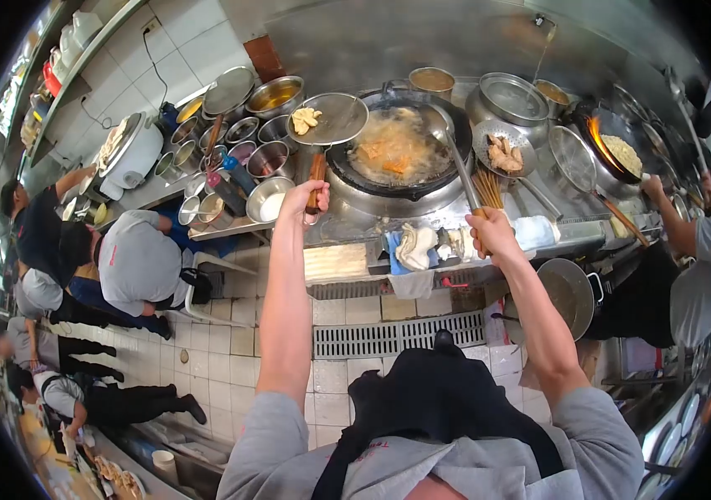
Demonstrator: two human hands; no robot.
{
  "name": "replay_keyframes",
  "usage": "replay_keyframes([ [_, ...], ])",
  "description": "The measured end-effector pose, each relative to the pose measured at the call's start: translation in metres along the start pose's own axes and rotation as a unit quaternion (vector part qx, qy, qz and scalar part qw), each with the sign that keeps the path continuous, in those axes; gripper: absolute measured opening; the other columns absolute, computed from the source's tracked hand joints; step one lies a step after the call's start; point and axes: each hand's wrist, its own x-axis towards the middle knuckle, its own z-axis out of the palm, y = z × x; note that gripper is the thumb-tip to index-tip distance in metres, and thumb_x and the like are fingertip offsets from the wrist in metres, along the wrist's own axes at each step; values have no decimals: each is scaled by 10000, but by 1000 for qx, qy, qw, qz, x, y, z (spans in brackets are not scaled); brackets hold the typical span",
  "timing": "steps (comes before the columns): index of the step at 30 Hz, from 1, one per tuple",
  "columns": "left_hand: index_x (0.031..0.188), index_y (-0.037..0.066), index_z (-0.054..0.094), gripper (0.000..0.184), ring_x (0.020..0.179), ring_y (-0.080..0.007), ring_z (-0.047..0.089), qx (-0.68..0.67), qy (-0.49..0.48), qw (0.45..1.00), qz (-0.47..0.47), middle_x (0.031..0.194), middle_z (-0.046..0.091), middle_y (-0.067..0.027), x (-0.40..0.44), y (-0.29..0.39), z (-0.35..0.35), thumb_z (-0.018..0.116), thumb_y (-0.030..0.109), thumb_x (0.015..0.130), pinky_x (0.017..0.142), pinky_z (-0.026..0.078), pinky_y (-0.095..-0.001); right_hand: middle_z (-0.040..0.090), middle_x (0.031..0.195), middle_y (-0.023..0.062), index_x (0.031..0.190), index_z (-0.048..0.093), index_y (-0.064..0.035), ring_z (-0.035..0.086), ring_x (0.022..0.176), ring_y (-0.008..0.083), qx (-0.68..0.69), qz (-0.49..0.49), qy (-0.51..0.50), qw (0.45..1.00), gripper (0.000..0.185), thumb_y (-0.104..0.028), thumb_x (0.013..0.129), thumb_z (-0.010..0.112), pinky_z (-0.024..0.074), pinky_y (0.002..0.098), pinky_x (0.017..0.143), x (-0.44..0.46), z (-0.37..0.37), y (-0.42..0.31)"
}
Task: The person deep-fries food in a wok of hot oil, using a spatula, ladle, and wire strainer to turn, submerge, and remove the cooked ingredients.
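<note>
We count two black, round woks: one before us (347, 163), and one farther right (649, 144) with a flame at its left side. Our left hand (301, 202) is clamped on the brown wooden handle of a round, flat metal skimmer (340, 127), which bears one small heap of pale yellow pieces (305, 120) near its left rim. The skimmer's right edge overlaps the near wok's left rim in our view; we cannot tell whether they touch. Our right hand (493, 233) is closed around one long-handled metal ladle (460, 160), its bowl end at the wok's upper right, beside bubbling liquid with orange pieces (397, 158).

Two more strainers lie to the right: one perforated metal skimmer (519, 142) holding browned pieces (503, 156), and one wire-mesh strainer (573, 156) with a wooden handle. Between our forearms, folded cloths (414, 248) lie along the steel counter's (447, 218) front edge, with open tiled floor (330, 379) below.
</note>
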Motion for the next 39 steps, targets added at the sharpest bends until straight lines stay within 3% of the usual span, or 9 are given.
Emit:
replay_keyframes([
  [3,860,-30,479,107,488,-89,444,0,10,1000,7,654,483,-45,-3,-7,3,502,73,840,398,384,-214,448,574,15,811,454,-28,422,400,95,8,27,-3,1000,146,-140,841,542,309,241,306,1,1,7],
  [7,876,-35,479,113,497,-94,443,-2,11,1000,23,679,487,-55,-10,-12,7,501,70,840,402,384,-219,428,589,19,791,421,-56,399,437,93,246,121,-60,960,136,-130,863,510,293,228,351,-16,14,-11],
  [14,872,-36,477,108,498,-102,442,5,8,999,32,681,484,-60,-32,-14,16,505,61,835,400,382,-222,434,589,4,757,398,-50,395,429,74,629,229,-171,723,169,-132,877,486,280,198,339,-7,21,-17],
  [18,873,-30,480,114,489,-94,440,36,24,999,25,659,480,-49,-35,-15,13,504,78,841,392,378,-215,433,580,-5,823,425,-14,402,426,64,687,239,-190,659,148,-138,876,485,283,189,336,-21,9,-24],
  [19,889,-23,481,125,479,-85,437,45,28,998,26,657,481,-40,-34,-16,13,496,95,852,389,376,-206,433,574,-7,803,416,-35,399,425,69,673,231,-202,673,145,-138,873,490,273,195,334,-20,7,-23],
  [24,889,-11,490,123,466,-80,434,59,36,997,41,649,485,-32,-25,-19,18,489,109,864,384,371,-198,431,571,7,785,403,-78,389,417,84,378,184,-68,905,145,-133,864,512,268,223,328,-7,28,-1],
  [29,900,-12,486,118,478,-81,425,47,33,998,28,664,483,-36,-27,-20,18,485,100,863,388,361,-197,433,580,15,870,431,-55,407,405,109,171,84,-1,982,134,-139,845,533,308,259,320,-6,56,25],
  [33,911,-13,481,120,488,-79,419,18,12,1000,15,672,478,-37,-33,-20,18,483,98,864,392,357,-199,423,577,11,887,404,-66,406,415,104,226,96,-18,969,140,-142,858,518,310,255,329,-8,80,33],
  [39,919,-21,470,124,488,-77,417,21,27,999,30,670,473,-36,-44,-25,19,470,94,871,391,358,-200,428,577,1,812,411,-87,383,433,75,591,195,-149,768,115,-151,887,472,268,209,342,3,62,18],
])
